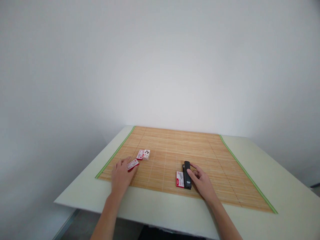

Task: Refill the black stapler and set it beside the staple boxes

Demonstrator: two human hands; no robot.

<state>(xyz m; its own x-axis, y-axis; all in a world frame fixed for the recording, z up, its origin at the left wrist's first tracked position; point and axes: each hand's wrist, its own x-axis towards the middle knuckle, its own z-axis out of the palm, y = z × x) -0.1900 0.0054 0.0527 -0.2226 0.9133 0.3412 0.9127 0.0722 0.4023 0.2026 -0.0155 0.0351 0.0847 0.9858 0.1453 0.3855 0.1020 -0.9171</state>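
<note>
My left hand [122, 175] is closed on a small red-and-white staple box [133, 165], gripped between thumb and fingers just over the mat. Beyond it, two more little boxes lie side by side: a red-and-white box [140, 154] and a mostly white box [146, 154] with a dark picture on top. On the right, a black stapler [187, 176] points away from me. My right hand [201, 180] grips its right side, thumb along the top edge and some fingers curled out of sight. Against the stapler's left side rests another red-and-white box [180, 179].
A bamboo mat [172, 143] with green side edges covers much of the white table [160, 203]. The table's front edge runs below my forearms. A plain pale wall [170, 66] rises behind the far edge. At the far right a dark object [315, 185] is partly visible.
</note>
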